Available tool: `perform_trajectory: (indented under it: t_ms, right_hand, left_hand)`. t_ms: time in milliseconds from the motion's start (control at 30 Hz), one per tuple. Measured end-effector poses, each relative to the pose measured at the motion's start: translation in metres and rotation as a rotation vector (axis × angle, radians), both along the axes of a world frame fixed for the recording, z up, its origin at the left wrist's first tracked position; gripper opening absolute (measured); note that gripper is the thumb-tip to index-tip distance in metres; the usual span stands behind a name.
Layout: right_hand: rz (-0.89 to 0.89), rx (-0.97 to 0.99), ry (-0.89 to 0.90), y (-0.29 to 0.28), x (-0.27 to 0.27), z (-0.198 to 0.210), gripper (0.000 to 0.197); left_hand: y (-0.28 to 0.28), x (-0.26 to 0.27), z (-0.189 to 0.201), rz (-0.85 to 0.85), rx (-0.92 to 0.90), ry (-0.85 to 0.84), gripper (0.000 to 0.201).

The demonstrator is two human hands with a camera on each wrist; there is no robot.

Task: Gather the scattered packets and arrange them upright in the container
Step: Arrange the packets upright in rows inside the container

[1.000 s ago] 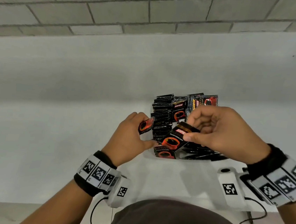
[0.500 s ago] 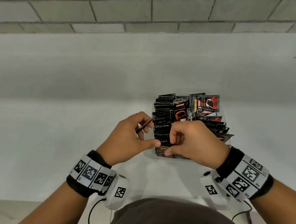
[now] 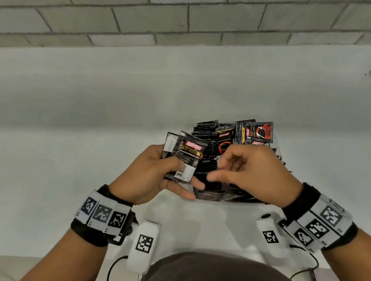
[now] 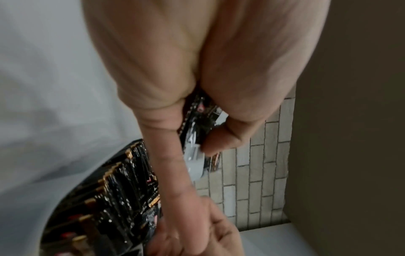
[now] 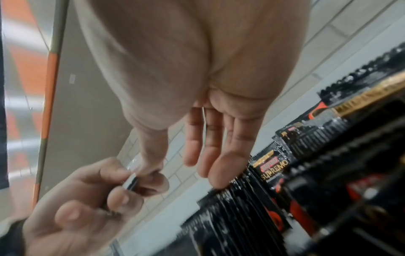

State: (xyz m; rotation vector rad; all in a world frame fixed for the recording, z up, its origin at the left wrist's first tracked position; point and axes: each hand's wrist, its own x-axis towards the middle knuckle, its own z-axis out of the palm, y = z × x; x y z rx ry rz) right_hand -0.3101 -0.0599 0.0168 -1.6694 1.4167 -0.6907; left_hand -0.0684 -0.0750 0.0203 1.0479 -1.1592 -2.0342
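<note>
Two black "Supremo" packets point(image 3: 184, 157) are pinched between the thumb and fingers of my left hand point(image 3: 177, 169), just left of the container point(image 3: 249, 203). The left wrist view shows the same packets point(image 4: 197, 138) under my thumb. Several black packets point(image 3: 205, 131) stand upright in a row along the container's left side. Others point(image 3: 255, 131) lean or lie loose at the back right. My right hand point(image 3: 223, 167) hovers over the upright row and holds nothing. Its fingers point(image 5: 214, 155) are straight above the packet tops point(image 5: 252, 199), and its thumb reaches toward the left hand point(image 5: 92, 199).
The container sits on a white table point(image 3: 88, 141) close to its near edge, in front of my torso. A grey brick wall point(image 3: 193, 15) runs behind the table. Wrist camera cables point(image 3: 116, 270) hang below the table edge.
The right hand set down the packet it held a second ago and is now empty. The left hand rose slightly and turned its packets face up.
</note>
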Motion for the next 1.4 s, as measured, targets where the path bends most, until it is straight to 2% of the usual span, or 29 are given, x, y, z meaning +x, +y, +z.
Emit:
perform_trajectory:
  t_ms: [133, 200, 267, 367, 467, 533, 567, 667, 800, 867, 967, 1033, 1133, 1400]
  right_hand:
    - [-0.09, 0.035, -0.169, -0.001, 0.002, 0.016, 0.033]
    - [-0.075, 0.036, -0.233, -0.001, 0.004, 0.022, 0.024]
    - [-0.139, 0.014, -0.298, -0.003, 0.003, 0.026, 0.023]
    - [-0.238, -0.014, -0.335, -0.006, -0.003, 0.028, 0.021]
    - [-0.182, 0.024, -0.382, -0.003, -0.003, 0.028, 0.008]
    - [-0.084, 0.068, -0.457, 0.002, -0.001, 0.029, 0.016]
    - [-0.043, 0.08, -0.464, 0.004, -0.002, 0.028, 0.022]
    - [-0.049, 0.039, -0.363, 0.004, -0.012, 0.024, 0.02]
    - [-0.002, -0.114, -0.15, 0.002, -0.033, 0.025, 0.01]
    - [0.048, -0.115, -0.154, 0.003, -0.036, 0.029, 0.01]
    - [0.107, -0.008, -0.257, 0.008, -0.03, 0.029, 0.011]
    - [0.095, 0.036, -0.212, 0.012, -0.024, 0.023, 0.015]
    - [0.082, 0.003, -0.059, 0.013, -0.017, 0.013, 0.016]
    - [0.146, -0.152, 0.24, 0.007, 0.004, -0.013, 0.025]
  left_hand:
    - [0.003, -0.009, 0.001, -0.058, -0.026, -0.015, 0.029]
    - [0.004, -0.015, 0.002, -0.045, -0.047, -0.046, 0.033]
    - [0.003, -0.018, 0.001, 0.05, -0.089, -0.096, 0.032]
    - [0.0, -0.019, -0.001, 0.223, -0.276, -0.206, 0.025]
    - [0.004, -0.02, 0.005, 0.146, -0.41, -0.268, 0.041]
    - [0.009, -0.021, 0.009, 0.08, -0.475, -0.294, 0.047]
    - [0.01, -0.02, 0.01, 0.101, -0.491, -0.311, 0.048]
    - [0.008, -0.008, 0.002, 0.173, -0.559, -0.435, 0.049]
    - [0.016, 0.002, -0.016, -0.05, -0.698, -0.596, 0.055]
    - [0.022, -0.002, -0.025, -0.105, -0.708, -0.663, 0.054]
    - [0.023, -0.011, -0.036, -0.106, -0.705, -0.721, 0.051]
    - [0.02, -0.015, -0.042, -0.079, -0.711, -0.724, 0.047]
    - [0.012, -0.015, -0.048, 0.006, -0.717, -0.716, 0.041]
    - [-0.004, -0.007, -0.052, 0.061, -0.655, -0.704, 0.048]
